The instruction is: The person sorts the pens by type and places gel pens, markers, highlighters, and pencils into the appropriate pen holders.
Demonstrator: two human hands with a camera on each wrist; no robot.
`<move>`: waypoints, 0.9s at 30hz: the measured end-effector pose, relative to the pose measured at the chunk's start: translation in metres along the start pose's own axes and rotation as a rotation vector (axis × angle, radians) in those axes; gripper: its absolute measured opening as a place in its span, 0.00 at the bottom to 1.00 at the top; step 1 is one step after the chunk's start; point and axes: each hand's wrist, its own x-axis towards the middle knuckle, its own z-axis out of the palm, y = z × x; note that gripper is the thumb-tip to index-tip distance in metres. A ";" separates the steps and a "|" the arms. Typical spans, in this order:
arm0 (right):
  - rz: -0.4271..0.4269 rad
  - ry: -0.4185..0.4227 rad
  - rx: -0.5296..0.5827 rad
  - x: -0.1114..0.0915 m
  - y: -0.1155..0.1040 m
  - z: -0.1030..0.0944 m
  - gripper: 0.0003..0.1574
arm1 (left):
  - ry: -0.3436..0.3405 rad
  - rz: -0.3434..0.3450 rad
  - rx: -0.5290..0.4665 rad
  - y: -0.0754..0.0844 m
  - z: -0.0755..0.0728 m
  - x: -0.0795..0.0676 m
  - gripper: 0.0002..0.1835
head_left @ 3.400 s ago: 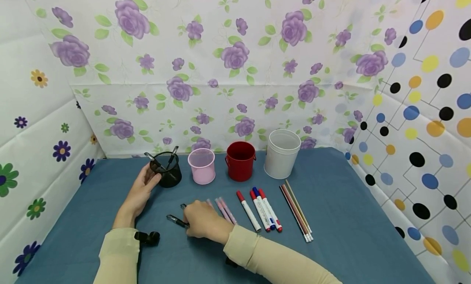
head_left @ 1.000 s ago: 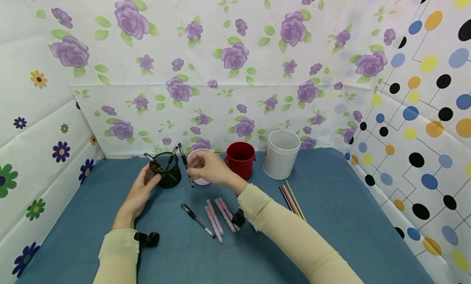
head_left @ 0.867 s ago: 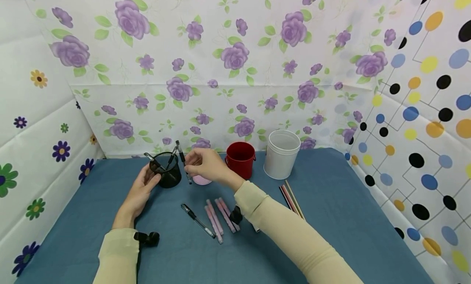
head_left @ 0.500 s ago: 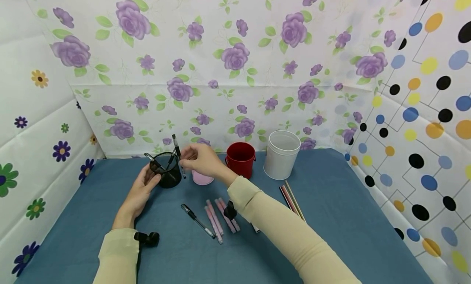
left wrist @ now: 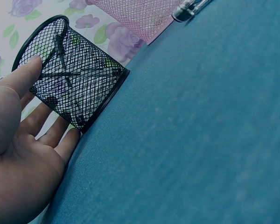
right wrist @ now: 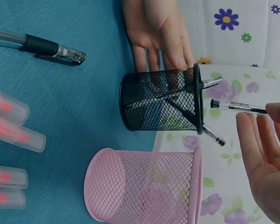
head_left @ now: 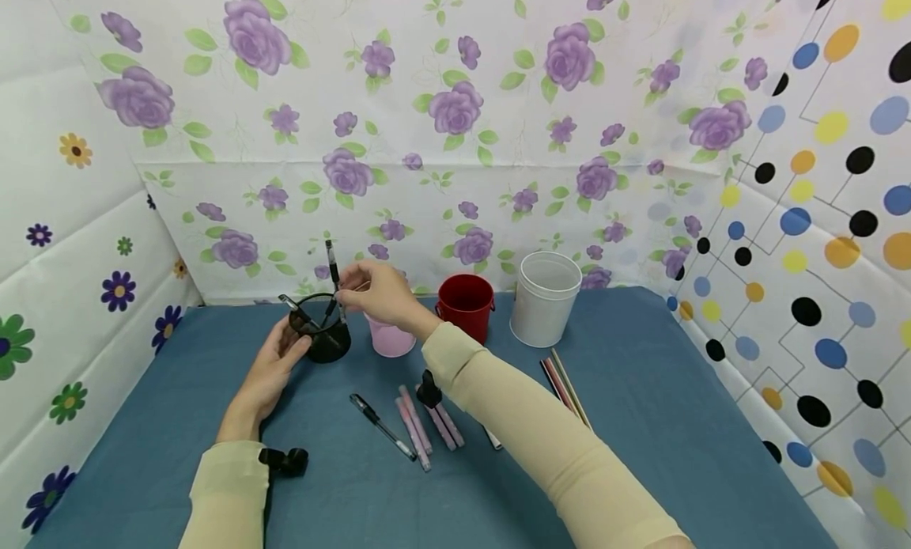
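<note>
My left hand (head_left: pixel 266 371) grips a black mesh pen cup (head_left: pixel 330 346), thumb at its rim and fingers along its side. Two black pens lean inside the cup, and their ends stick out over the rim. My right hand (head_left: pixel 384 294) pinches another black gel pen (head_left: pixel 331 263), held nearly upright over the cup's right rim. In the right wrist view the lower end of this gel pen (right wrist: pixel 238 107) points at the cup's opening, apart from it. The left wrist view shows the mesh cup (left wrist: pixel 91 79) standing on the blue cloth, crossed pens visible through its mesh.
A pink mesh cup (head_left: pixel 393 342), a red bucket (head_left: pixel 465 316) and a white bucket (head_left: pixel 544 308) stand in a row to the right. One gel pen (head_left: pixel 383 427), several pink highlighters (head_left: pixel 414 429) and pencils (head_left: pixel 565 387) lie in front. My right sleeve hides most of the markers.
My right hand has picked up a gel pen from the cloth, carried it to the cup, then moved left and raised it over the rim. The left hand stays on the cup.
</note>
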 end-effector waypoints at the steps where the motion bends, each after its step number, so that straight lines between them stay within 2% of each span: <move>1: 0.001 0.000 0.000 0.002 0.000 0.001 0.10 | 0.000 0.001 0.001 0.000 0.000 0.000 0.42; 14: -0.014 0.061 -0.010 0.020 0.003 0.015 0.11 | -0.014 0.000 -0.014 0.001 0.000 0.001 0.42; 27: 0.011 0.076 -0.010 0.023 0.009 0.031 0.10 | -0.012 0.011 -0.007 -0.001 -0.001 0.002 0.41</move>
